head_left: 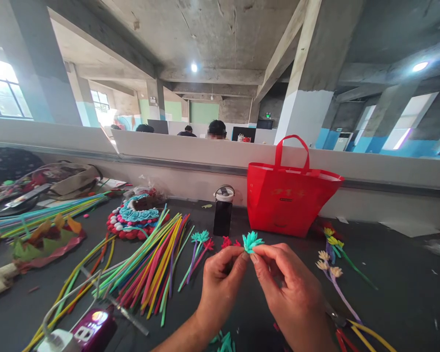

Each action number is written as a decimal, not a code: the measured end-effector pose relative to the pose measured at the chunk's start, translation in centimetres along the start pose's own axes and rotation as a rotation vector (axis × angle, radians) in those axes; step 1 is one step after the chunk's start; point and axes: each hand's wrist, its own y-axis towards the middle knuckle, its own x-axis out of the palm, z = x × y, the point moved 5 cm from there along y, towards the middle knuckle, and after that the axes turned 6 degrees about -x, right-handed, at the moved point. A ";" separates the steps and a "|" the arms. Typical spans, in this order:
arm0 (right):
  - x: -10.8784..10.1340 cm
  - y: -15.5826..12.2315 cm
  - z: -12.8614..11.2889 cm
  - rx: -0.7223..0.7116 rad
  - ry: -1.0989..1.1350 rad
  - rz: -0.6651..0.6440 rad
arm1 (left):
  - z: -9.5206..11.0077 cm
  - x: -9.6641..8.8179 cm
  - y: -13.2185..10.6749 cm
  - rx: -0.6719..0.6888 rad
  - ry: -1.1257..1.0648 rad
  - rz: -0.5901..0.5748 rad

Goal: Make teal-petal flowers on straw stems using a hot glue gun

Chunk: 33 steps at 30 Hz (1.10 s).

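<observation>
Between the fingertips of both hands is a turquoise pipe-cleaner flower (252,241), its petals fanned upward. My left hand (223,278) pinches its lower left side with thumb and forefinger. On the other side, my right hand (288,283) grips the flower's base the same way. Just behind the hands lie red pipe-cleaner flowers (227,242), partly covered by the fingers. To the left are stemmed flowers in turquoise (200,236) and pink. More turquoise pieces (224,342) show below my left wrist, cut off by the frame's lower edge.
Loose pipe cleaners (154,264) spread across the dark table at left, near a purple power socket (93,330). A bottle (224,195) with a phone (223,218) and a red bag (289,200) stand behind. Finished flowers (330,264) and pliers (337,319) lie right. People sit beyond the partition.
</observation>
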 end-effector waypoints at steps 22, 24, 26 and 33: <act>-2.2 0.8 0.7 0.135 0.022 0.043 | -0.1 0.8 0.7 -0.404 -0.503 -0.190; -2.0 0.7 0.7 0.150 0.027 0.040 | -0.2 0.6 0.7 -0.407 -0.503 -0.169; -1.8 0.6 0.8 0.172 0.038 0.028 | -0.3 0.5 0.7 -0.415 -0.503 -0.142; -0.7 0.5 1.2 0.181 0.061 -0.047 | -0.1 0.3 0.8 -0.378 -0.508 -0.109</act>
